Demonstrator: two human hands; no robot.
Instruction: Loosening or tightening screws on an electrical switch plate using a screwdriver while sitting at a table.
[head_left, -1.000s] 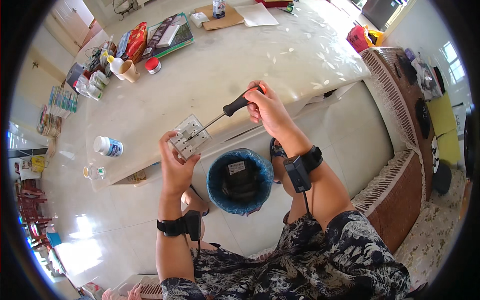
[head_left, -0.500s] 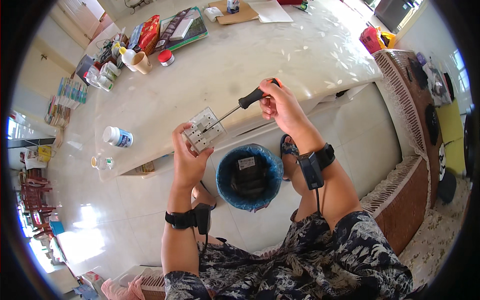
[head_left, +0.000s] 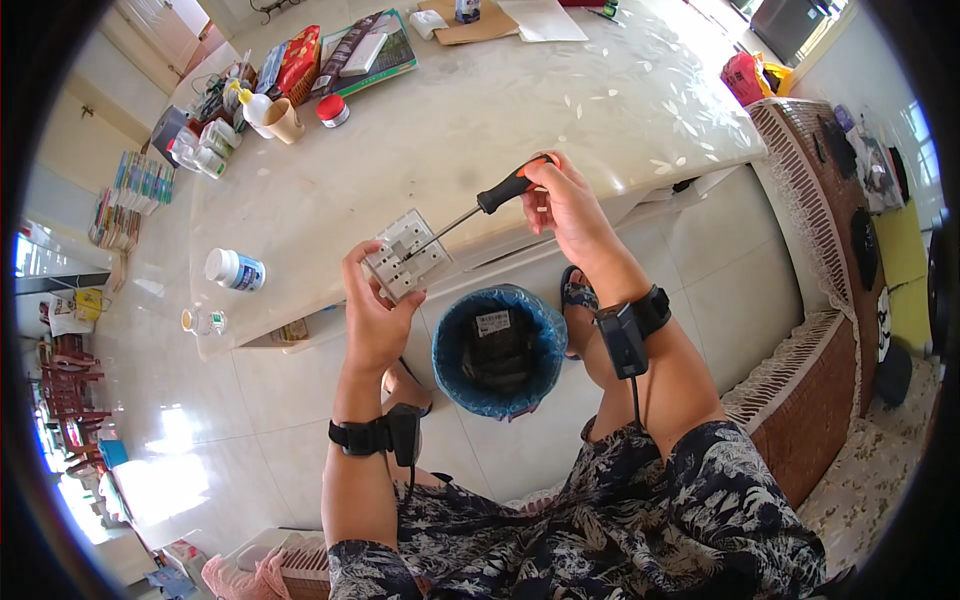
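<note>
My left hand (head_left: pixel 375 315) is closed on a square white wall socket plate (head_left: pixel 425 262), gripping its left and lower edges over the table's near edge. The plate's back, with small holes and slots, faces up. In my closed right hand (head_left: pixel 568 205) is a screwdriver (head_left: pixel 503 194) with a black and orange handle. Its metal shaft slants down to the left, and the tip meets the middle of the plate. Exactly what the tip touches is too small to make out. Below the plate stands a bin (head_left: pixel 500 350) lined with a blue bag, with dark contents.
The pale table (head_left: pixel 600 120) spans the space ahead. On its left stand a white bottle (head_left: pixel 236 270) and a small clear jar (head_left: pixel 204 322). Farther back are a red-lidded jar (head_left: pixel 332 111), a paper cup (head_left: pixel 285 121) and books (head_left: pixel 375 60). A brown bench (head_left: pixel 810 400) is at right.
The plate has shifted very slightly in my left hand's hold. My right hand's fingers have turned a little on the screwdriver handle, and its tip stays at the plate.
</note>
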